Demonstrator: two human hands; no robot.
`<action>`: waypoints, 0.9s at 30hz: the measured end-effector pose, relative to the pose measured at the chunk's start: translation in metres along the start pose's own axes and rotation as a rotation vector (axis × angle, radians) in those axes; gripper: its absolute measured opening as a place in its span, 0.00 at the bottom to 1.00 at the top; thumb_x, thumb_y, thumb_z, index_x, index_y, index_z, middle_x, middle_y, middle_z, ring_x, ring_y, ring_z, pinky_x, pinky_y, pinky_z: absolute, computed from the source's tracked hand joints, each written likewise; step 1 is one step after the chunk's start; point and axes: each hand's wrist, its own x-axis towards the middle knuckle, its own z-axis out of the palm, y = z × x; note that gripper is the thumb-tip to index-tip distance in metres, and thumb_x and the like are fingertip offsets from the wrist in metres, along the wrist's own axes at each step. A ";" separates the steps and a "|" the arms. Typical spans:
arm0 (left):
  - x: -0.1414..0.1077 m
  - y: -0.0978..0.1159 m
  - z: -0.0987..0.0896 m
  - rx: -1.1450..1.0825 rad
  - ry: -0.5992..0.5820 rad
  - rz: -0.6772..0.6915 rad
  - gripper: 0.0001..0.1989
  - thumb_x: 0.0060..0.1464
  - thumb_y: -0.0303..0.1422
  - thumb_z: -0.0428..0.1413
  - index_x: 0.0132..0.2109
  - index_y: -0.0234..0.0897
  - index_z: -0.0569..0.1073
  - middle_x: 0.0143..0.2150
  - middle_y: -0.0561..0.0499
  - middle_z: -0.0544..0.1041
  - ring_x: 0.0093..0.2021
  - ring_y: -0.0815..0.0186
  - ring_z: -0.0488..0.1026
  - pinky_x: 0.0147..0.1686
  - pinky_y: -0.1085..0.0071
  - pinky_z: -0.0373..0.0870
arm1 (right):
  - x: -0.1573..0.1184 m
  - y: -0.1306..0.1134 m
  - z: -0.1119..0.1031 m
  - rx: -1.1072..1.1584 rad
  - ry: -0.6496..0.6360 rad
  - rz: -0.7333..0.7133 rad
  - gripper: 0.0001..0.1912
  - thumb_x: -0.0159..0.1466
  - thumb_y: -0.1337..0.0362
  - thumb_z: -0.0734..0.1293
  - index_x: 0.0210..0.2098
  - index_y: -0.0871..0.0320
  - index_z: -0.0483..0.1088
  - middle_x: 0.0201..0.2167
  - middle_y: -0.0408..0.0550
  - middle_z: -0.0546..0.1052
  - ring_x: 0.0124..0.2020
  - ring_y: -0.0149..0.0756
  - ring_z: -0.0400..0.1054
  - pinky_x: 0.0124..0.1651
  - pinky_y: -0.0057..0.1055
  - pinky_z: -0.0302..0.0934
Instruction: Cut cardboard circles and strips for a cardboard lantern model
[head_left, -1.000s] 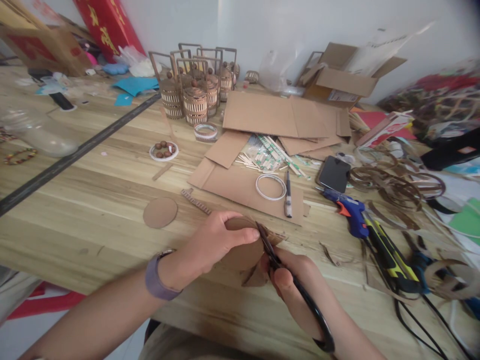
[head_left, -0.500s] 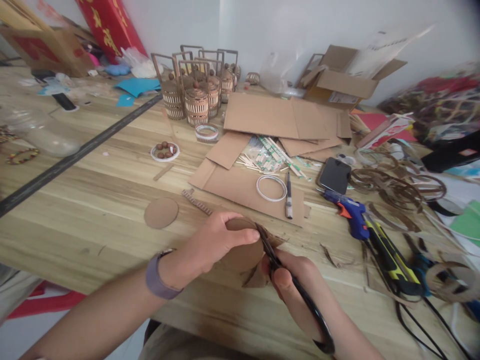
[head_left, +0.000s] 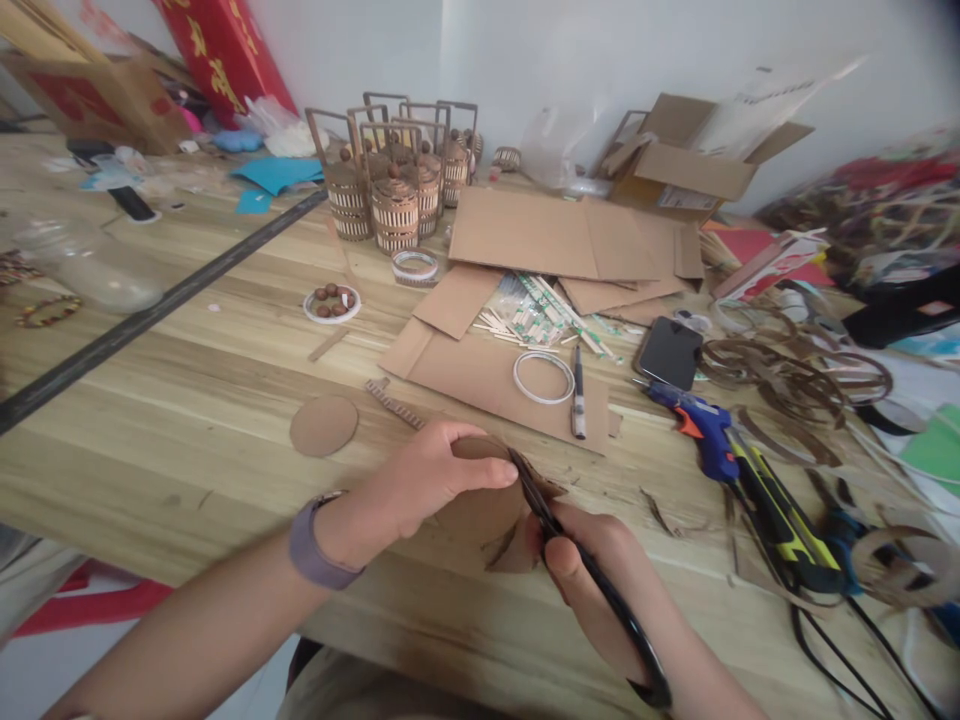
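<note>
My left hand (head_left: 431, 480) grips a rounded piece of cardboard (head_left: 480, 505), thumb on top and fingers mostly hidden beneath. Black-handled scissors (head_left: 611, 595) are held in my right hand (head_left: 592, 560), their blades against the right edge of that piece, close to my left thumb. A ragged cardboard offcut (head_left: 514, 550) hangs at the edge by the blades. On the table to the left lies a separate cardboard disc (head_left: 324, 426). A notched strip (head_left: 394, 403) rests just beyond my left hand.
Cardboard sheets (head_left: 495, 385) with a white ring (head_left: 544, 377) and a pen (head_left: 578, 395) lie ahead. Several small bamboo baskets (head_left: 395, 215) stand at the back. On the right are a blue glue gun (head_left: 701, 425), a yellow-black cutter (head_left: 787, 525), a phone (head_left: 669, 352) and coiled brown strips (head_left: 787, 375).
The scissor blades look slightly more closed along the cardboard edge. Both hands keep nearly the same place, and the view has shifted very slightly.
</note>
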 end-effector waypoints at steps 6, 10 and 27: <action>0.002 0.003 0.000 -0.080 -0.044 -0.028 0.16 0.40 0.40 0.69 0.36 0.36 0.82 0.34 0.51 0.83 0.36 0.60 0.77 0.35 0.70 0.68 | -0.004 0.001 -0.004 0.064 -0.034 0.041 0.43 0.58 0.23 0.47 0.25 0.56 0.67 0.16 0.40 0.62 0.18 0.30 0.57 0.22 0.27 0.51; 0.000 0.006 0.004 -0.266 -0.079 -0.037 0.18 0.39 0.39 0.69 0.38 0.33 0.82 0.36 0.48 0.84 0.35 0.61 0.77 0.36 0.69 0.69 | -0.003 0.005 0.000 0.062 0.031 0.014 0.43 0.60 0.23 0.47 0.25 0.56 0.67 0.16 0.40 0.63 0.18 0.31 0.58 0.21 0.27 0.51; 0.000 -0.001 0.004 -0.053 0.010 0.053 0.14 0.46 0.39 0.67 0.41 0.39 0.83 0.41 0.52 0.86 0.46 0.56 0.79 0.45 0.67 0.70 | -0.001 -0.003 0.000 0.048 0.084 -0.003 0.45 0.58 0.22 0.49 0.28 0.58 0.71 0.20 0.45 0.71 0.22 0.33 0.65 0.26 0.27 0.57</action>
